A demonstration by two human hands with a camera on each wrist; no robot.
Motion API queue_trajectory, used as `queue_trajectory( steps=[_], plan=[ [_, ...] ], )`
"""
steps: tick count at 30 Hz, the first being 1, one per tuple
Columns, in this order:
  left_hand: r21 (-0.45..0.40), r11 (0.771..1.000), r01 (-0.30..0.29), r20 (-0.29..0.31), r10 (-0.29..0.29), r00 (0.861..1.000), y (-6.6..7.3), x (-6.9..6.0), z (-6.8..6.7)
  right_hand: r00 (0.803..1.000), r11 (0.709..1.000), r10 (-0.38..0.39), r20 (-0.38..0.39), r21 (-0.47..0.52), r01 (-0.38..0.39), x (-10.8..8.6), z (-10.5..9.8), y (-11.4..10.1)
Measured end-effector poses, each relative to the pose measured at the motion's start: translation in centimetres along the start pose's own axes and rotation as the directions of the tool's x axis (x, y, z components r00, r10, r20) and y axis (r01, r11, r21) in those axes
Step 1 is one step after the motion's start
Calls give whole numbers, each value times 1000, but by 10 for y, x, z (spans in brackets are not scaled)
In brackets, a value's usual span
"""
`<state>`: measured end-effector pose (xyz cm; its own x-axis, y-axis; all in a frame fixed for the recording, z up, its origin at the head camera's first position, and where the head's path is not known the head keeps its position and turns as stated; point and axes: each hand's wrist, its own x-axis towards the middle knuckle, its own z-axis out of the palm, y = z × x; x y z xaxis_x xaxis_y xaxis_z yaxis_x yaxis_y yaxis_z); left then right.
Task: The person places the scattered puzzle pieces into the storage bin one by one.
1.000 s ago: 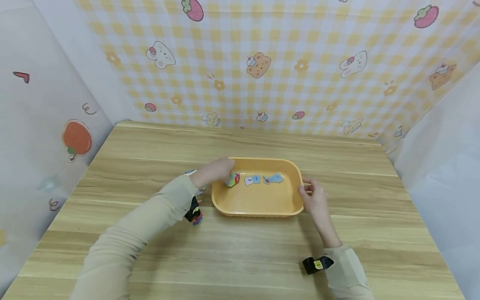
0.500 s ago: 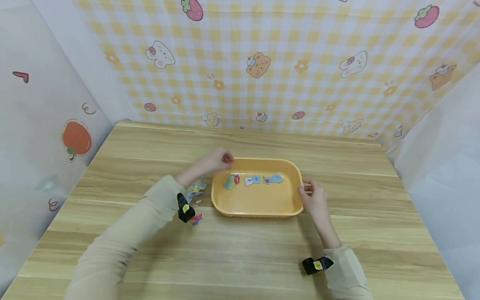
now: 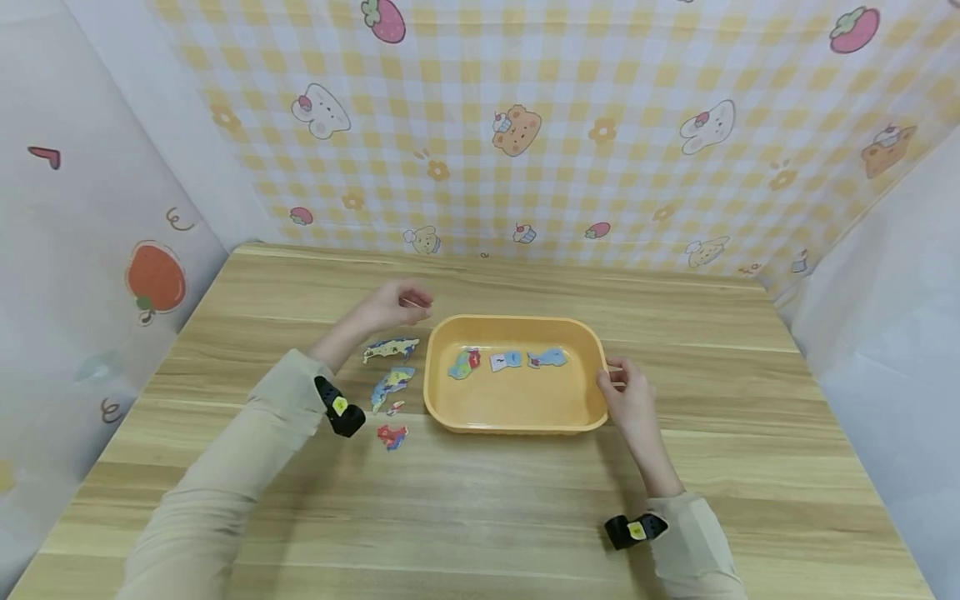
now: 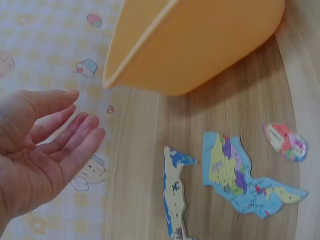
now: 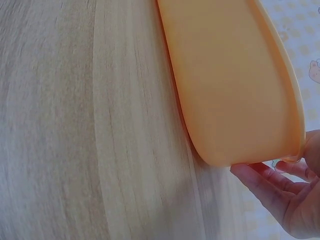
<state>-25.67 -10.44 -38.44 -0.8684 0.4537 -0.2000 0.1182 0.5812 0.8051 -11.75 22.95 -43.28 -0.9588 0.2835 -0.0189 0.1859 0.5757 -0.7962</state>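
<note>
A yellow plastic tray point(image 3: 517, 408) stands on the table, with several map puzzle pieces lying flat in a row inside. Among them are a green-and-red piece point(image 3: 463, 363), a white-and-blue piece point(image 3: 505, 360) and a light blue piece point(image 3: 547, 357). My right hand point(image 3: 630, 393) grips the tray's right end, thumb at the rim and fingers along the outer wall. Past the tray's far left corner hovers my left hand point(image 3: 393, 305), fingers loosely bent, holding nothing. Below it lie a cream-and-blue map piece point(image 4: 175, 195) and a larger light blue one point(image 4: 240, 175).
Left of the tray, a small red-and-white piece point(image 3: 395, 407) and a red-and-blue piece point(image 3: 392, 437) also lie on the wooden table point(image 3: 480, 517). A checked, patterned curtain point(image 3: 450, 125) hangs behind. White sheets flank both sides.
My left hand has come up out of the tray and moved left, leaving the green-and-red piece inside. It uncovers the loose pieces on the table. My right hand keeps its place.
</note>
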Motion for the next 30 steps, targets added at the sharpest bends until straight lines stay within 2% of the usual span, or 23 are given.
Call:
queue_trajectory(
  steps=[4,8,11,17,21,25,30],
  plan=[
    [71,995,71,22,-72,997,-10,-6,-7,1000,1000,1,9,9,-1,0,1,-1],
    [175,976,131,38,-140,989,-21,-13,-13,1000,1000,2,3,16,-2,0,1,0],
    [220,962,161,36,-173,984,-31,-19,-17,1000,1000,2,2,14,-2,0,1,1],
    [306,937,169,31,-187,982,-49,-31,-20,1000,1000,4,2,6,-4,0,1,0],
    [308,933,184,22,-200,980,-57,-34,-18,1000,1000,13,9,10,-13,0,1,-1],
    [331,932,149,14,-163,987,-60,-34,-16,1000,1000,12,7,15,-12,0,0,-1],
    [412,902,131,5,-147,989,-60,-34,-13,1000,1000,12,9,14,-13,-1,-1,-2]
  ],
)
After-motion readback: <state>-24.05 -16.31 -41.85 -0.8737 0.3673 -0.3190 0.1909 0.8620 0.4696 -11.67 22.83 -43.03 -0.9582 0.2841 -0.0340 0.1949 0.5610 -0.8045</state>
